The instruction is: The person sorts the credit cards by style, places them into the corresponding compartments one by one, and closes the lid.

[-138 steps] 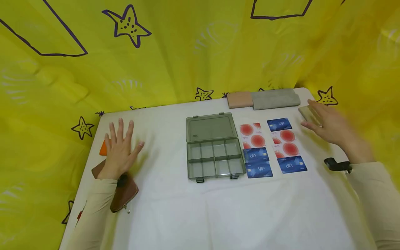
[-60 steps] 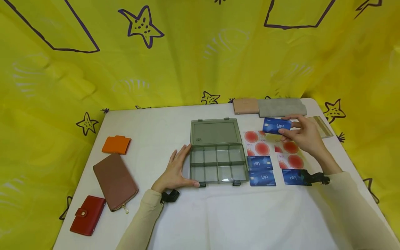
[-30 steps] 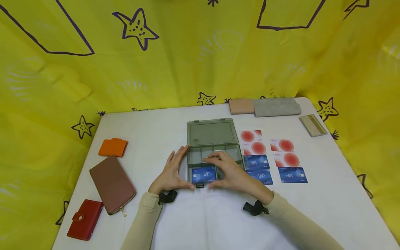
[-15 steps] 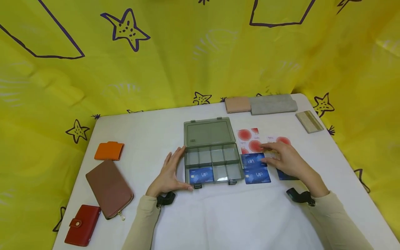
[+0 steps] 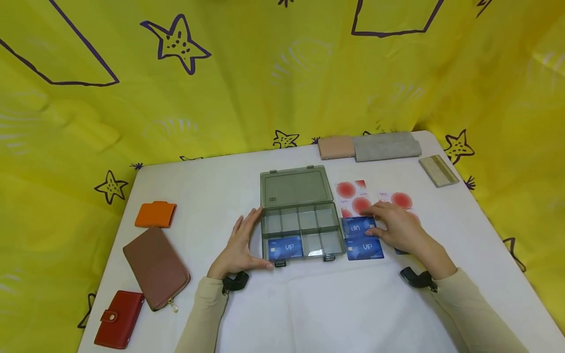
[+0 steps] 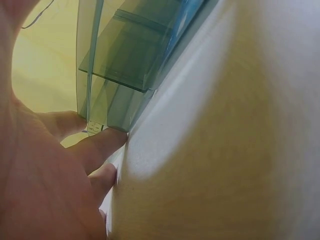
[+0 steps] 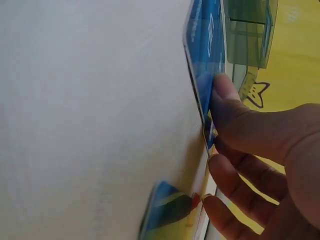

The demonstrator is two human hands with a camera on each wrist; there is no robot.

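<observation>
A translucent grey-green compartment box lies with its lid folded back. One blue VIP card rests in its front left part. My left hand spans the box's left side, thumb at the front corner; in the left wrist view, straight fingertips touch the wall. Right of the box, my right hand pinches a blue VIP card across its right end, thumb on the face in the right wrist view. Another VIP card lies just in front. Red-and-white cards lie behind.
More red-and-white cards are partly hidden under the right hand. Pink and grey wallets and a beige card holder lie at the back right. Orange, brown and red wallets lie left.
Both hands came in from the sides. The right hand carried a VIP card from the right column into the box, let go, then moved right to another VIP card. The left hand stayed at the box.
</observation>
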